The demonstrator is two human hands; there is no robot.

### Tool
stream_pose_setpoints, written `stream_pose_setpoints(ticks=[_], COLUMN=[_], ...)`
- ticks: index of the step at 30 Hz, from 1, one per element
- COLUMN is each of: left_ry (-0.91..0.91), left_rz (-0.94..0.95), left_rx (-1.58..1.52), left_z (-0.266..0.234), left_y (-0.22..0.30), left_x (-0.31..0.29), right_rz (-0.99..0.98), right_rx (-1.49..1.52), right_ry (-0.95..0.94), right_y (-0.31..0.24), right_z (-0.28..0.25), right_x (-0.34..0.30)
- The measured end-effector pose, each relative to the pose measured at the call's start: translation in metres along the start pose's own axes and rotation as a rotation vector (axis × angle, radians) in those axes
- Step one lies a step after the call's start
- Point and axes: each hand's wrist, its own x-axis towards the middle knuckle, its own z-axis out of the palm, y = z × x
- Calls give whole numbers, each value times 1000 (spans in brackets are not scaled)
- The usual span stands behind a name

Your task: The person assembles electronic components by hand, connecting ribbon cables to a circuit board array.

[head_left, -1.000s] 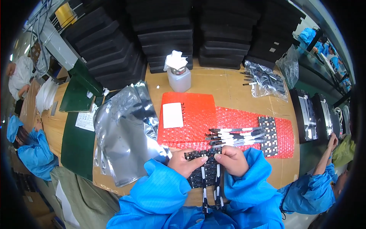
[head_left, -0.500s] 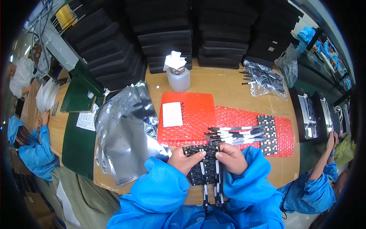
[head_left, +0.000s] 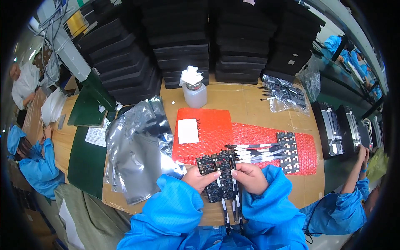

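Note:
Close to my body I hold a black circuit board panel (head_left: 218, 183) with pale components, slightly tilted. My left hand (head_left: 199, 179) grips its left edge, thumb on the face. My right hand (head_left: 251, 178) pinches the right edge the same way. Thin black-and-white ribbon cables (head_left: 226, 210) hang from the panel toward my lap. Beyond my right hand, a second circuit board panel (head_left: 288, 152) lies on red bubble wrap (head_left: 307, 154), its black-and-white cables (head_left: 258, 153) stretched out to the left. A red bubble bag (head_left: 214, 125) carrying a white label (head_left: 188, 131) lies beyond my hands.
Silver antistatic bags (head_left: 139, 154) lie at the left. A dispenser bottle (head_left: 196, 96) topped with white tissue stands behind. Stacked black trays (head_left: 183, 50) line the back. A clear bag of cables (head_left: 285, 95) rests far right. Co-workers sit at left (head_left: 37, 162) and right (head_left: 341, 208).
The panel in my hands has tilted a little, and more of its upper face shows. Both hands keep their grip. The view has shifted slightly, so the table appears lower.

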Motion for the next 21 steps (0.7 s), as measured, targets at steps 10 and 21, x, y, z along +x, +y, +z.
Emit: stream_pose_setpoints(ticks=[10, 21], left_ry=[7, 13], left_rz=[21, 28], left_rx=[24, 104], left_z=[3, 0], left_y=[3, 0], left_x=[-3, -2], right_rz=[74, 95], right_rx=[4, -72], right_ry=[-24, 19], right_y=[4, 7], right_z=[-3, -2], right_x=[0, 0])
